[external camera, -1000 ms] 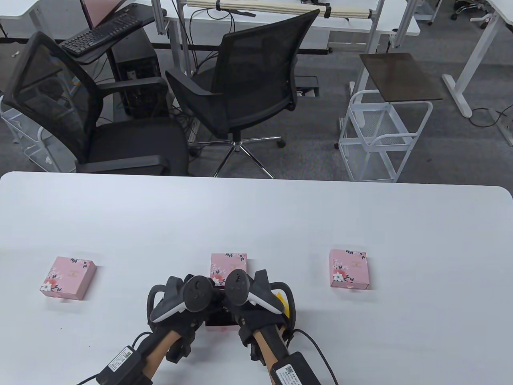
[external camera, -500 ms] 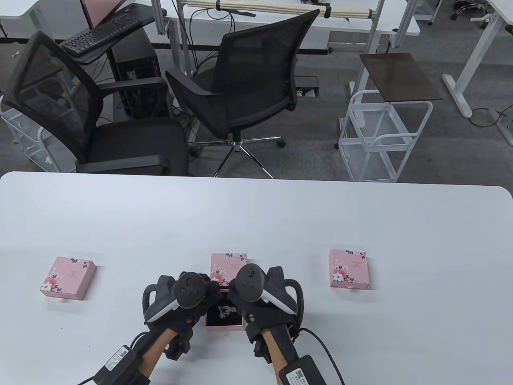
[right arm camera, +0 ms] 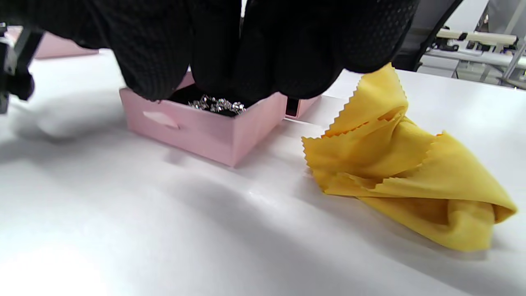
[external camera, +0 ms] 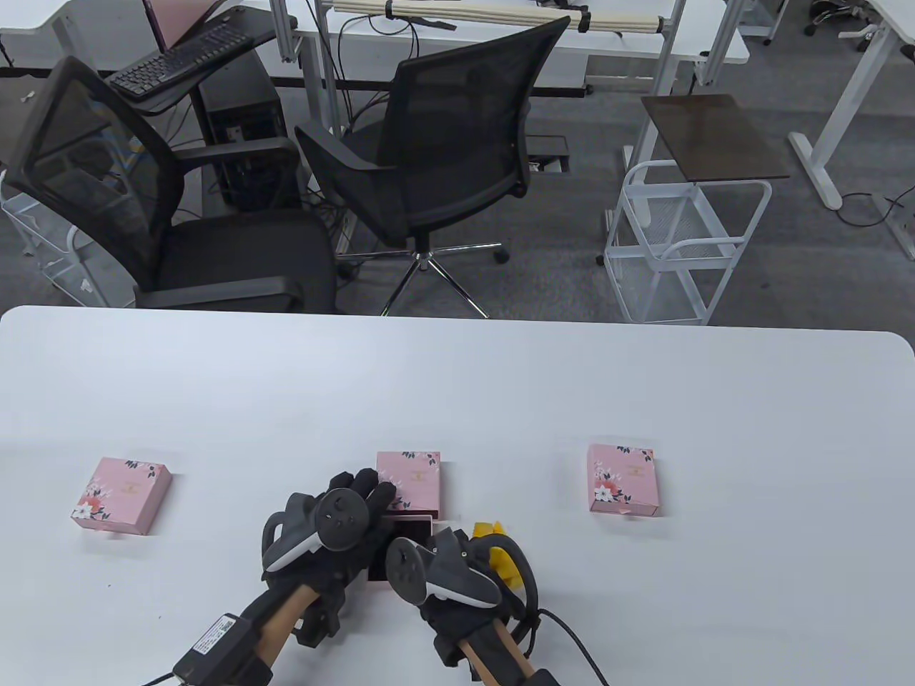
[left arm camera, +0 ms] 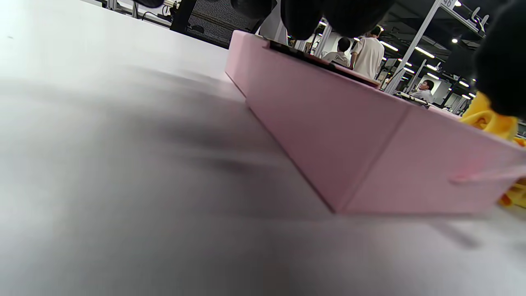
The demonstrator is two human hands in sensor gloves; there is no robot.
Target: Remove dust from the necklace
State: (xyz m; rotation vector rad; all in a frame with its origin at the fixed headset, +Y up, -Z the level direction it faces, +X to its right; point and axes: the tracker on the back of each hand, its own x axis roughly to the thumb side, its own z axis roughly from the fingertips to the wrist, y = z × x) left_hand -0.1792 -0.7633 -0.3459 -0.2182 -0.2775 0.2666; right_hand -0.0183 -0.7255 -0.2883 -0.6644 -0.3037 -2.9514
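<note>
Near the front edge of the white table (external camera: 500,386), a pink drawer box (right arm camera: 205,127) sits pulled out of its floral sleeve (external camera: 409,480), and the necklace (right arm camera: 218,105) lies inside it as a small silvery glitter on a dark lining. The right hand (external camera: 457,572) hangs over the drawer's near end, its gloved fingers (right arm camera: 263,49) reaching down to the necklace (whether they actually pinch it or only touch it cannot be told from the right wrist view, since the fingertips cover the contact). The left hand (external camera: 336,522) lies with straight, spread fingers (external camera: 372,489) resting flat on the sleeve's left part and the drawer's far end, gripping nothing. A crumpled yellow cloth (right arm camera: 402,164) with a zigzag edge lies on the table just beside the drawer, on its right, apart from both hands. Two more pink floral boxes rest closed on the table, one well to the left (external camera: 121,495) and one well to the right (external camera: 623,477). Beyond the table stand two black office chairs (external camera: 443,143) and a white wire cart (external camera: 686,243).
</note>
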